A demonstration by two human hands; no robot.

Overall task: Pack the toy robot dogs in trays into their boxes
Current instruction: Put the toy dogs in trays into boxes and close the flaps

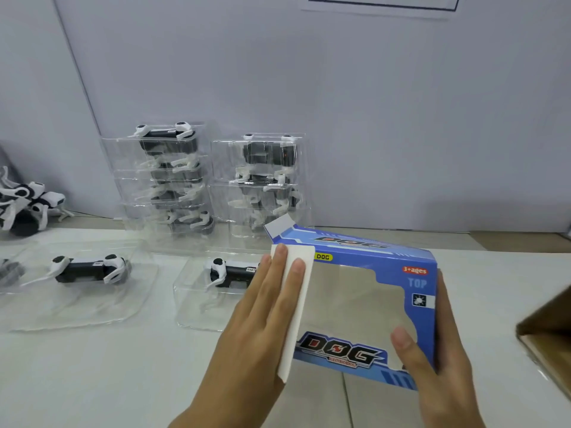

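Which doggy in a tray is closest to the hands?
The tray just left of the blue box, partly hidden behind the left hand. The other single tray lies farther left, and the stacks stand by the wall.

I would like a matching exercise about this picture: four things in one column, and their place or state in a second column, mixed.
Things:
1. left hand
2. right hand
3. blue box
4. stacked trays

Places or states:
A. against the back wall
B. flat on the white flap
C. grips the box's right end
D. held above the table, window empty

Pairs: 1-B, 2-C, 3-D, 4-A
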